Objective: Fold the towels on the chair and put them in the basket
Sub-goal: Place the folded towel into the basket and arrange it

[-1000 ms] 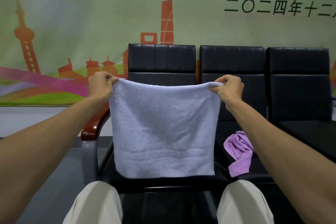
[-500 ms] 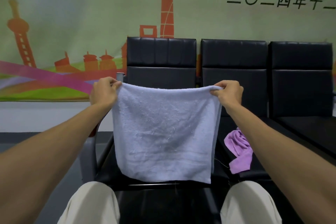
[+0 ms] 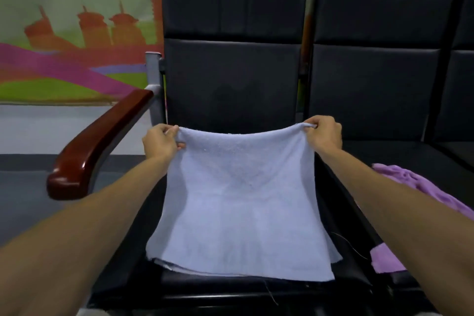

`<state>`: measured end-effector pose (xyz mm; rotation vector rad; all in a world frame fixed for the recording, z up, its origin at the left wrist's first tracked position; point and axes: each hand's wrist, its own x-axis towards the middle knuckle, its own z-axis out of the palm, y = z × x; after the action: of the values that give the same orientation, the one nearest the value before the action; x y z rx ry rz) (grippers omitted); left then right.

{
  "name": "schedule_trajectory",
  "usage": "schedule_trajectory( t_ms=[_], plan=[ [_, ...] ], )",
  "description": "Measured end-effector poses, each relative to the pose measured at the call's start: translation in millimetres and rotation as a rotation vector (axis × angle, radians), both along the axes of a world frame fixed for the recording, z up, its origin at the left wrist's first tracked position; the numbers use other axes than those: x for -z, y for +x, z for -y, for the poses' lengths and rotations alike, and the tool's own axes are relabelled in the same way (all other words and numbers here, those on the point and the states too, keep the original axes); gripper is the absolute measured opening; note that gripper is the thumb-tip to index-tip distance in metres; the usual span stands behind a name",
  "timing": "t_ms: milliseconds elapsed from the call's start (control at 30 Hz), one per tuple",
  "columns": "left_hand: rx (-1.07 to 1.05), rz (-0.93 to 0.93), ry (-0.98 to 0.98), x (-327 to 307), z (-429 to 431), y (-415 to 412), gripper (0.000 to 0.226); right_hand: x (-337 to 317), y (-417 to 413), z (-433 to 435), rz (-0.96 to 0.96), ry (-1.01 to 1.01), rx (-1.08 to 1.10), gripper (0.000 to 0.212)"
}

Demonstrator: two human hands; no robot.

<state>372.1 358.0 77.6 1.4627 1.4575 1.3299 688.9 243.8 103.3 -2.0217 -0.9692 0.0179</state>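
The pale blue towel is soft, light and limp, and its near edge rests at the front edge of the chair seat. My left hand and right hand each pinch a far corner, which I judge the best hold. A purple towel lies on the next seat.

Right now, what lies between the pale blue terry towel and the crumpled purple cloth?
In the head view, bare black chair seat, with the person's right forearm crossing above it.

You have nothing legible in view: no text, label, brand, number or sign. The wall mural shows only painted orange buildings and pink and green bands. The pale towel, the purple towel and the black chair carry no readable mark.
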Motion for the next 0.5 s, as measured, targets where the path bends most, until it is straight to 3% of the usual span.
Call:
schedule_trajectory(
  t_ms=[200, 333, 500],
  plan=[
    [-0.009, -0.077, -0.038, 53.8, -61.6, 28.8, 0.013, 57.2, 27.1, -71.9, -0.09, -0.011, -0.015, 0.024],
    [0.12, -0.169, -0.081, 80.8, -73.3, 29.8, 0.038, 84.6, 28.6, -87.1, -0.164, 0.004, -0.077, 0.034],
    [0.336, -0.326, -0.005, 96.1, -38.6, 6.9, 0.038, 104.8, 19.4, -44.5, 0.026, -0.198, -0.314, 0.042]
  ],
)
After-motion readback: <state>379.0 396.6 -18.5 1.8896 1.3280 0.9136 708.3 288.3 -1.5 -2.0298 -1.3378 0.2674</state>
